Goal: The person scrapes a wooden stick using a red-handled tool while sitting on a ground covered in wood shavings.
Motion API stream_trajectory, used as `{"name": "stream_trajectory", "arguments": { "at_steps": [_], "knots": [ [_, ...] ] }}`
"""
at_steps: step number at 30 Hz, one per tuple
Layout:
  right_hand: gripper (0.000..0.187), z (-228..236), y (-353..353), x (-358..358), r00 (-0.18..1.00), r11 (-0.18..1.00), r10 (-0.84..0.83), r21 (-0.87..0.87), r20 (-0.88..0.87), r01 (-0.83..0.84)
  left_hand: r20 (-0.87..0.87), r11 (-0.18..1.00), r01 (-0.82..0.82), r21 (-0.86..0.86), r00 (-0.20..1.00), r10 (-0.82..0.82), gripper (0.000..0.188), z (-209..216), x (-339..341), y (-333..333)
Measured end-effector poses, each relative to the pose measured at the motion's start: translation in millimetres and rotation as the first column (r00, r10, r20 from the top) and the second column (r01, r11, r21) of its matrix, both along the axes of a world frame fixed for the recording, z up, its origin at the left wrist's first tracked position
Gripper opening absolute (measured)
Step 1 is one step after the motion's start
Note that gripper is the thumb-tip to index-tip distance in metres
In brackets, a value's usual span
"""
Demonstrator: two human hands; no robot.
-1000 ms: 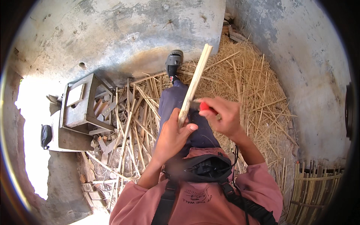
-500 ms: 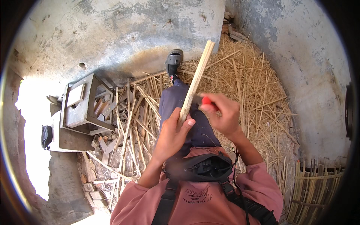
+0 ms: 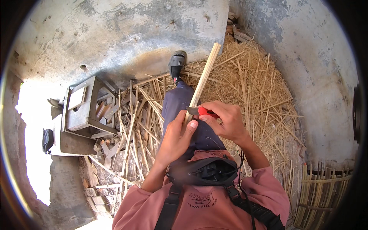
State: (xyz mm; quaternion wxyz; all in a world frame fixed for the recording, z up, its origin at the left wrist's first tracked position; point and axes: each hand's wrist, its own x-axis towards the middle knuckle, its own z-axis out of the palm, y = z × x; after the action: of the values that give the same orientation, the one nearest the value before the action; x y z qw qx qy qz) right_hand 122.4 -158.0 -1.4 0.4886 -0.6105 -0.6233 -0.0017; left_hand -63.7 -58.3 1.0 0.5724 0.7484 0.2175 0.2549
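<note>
A pale split-wood stick (image 3: 206, 76), likely bamboo, slants up and away over my legs. My left hand (image 3: 177, 134) is closed round its near end, the thumb lying along the side. In my right hand (image 3: 226, 119) is a knife with a red handle (image 3: 207, 112), gripped between thumb and curled fingers. Its short grey blade (image 3: 192, 110) lies across the stick, touching it just beyond my left fingers. The near tip of the stick is hidden in my left hand.
Straw and shavings (image 3: 253, 88) cover the floor ahead and right. Loose sticks (image 3: 132, 134) lie left, beside a wooden box frame (image 3: 82, 109). A slatted bamboo panel (image 3: 322, 195) stands at the lower right. Plastered walls (image 3: 126, 34) enclose the space. An open black pouch (image 3: 207, 170) sits at my waist.
My right hand has brought the knife slightly down and toward me, and the blade now rests across the stick near my left hand. The left hand has barely moved.
</note>
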Motion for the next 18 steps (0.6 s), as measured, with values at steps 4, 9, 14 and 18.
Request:
{"name": "stream_trajectory", "arguments": {
  "at_steps": [4, 9, 14, 18],
  "knots": [
    [0.027, 8.0, -1.2, -1.2, 0.993, 0.995, 0.056, -0.075, -0.099, -0.064, -0.121, 0.999, 0.013, -0.04, 0.993, -0.017, 0.027, 8.7, -2.0, 1.8],
    [0.025, 10.1, 4.8, 13.1, 0.943, 0.963, 0.135, -0.182, -0.303, -0.196, -0.068, 0.998, 0.028, 0.057, 0.997, -0.024, 0.031, 13.3, 2.4, -3.1],
    [0.025, 11.5, -0.1, 37.7, 0.919, 0.943, -0.327, -0.009, -0.221, 0.334, -0.132, 0.998, -0.008, -0.059, 0.991, 0.001, 0.034, 9.6, 1.1, 1.0],
    [0.023, 18.6, -12.0, 31.6, 0.966, 0.983, -0.18, -0.061, -0.185, 0.172, -0.079, 1.0, 0.003, -0.009, 0.997, -0.004, 0.036, 5.3, 3.2, 3.2]
  ]
}}
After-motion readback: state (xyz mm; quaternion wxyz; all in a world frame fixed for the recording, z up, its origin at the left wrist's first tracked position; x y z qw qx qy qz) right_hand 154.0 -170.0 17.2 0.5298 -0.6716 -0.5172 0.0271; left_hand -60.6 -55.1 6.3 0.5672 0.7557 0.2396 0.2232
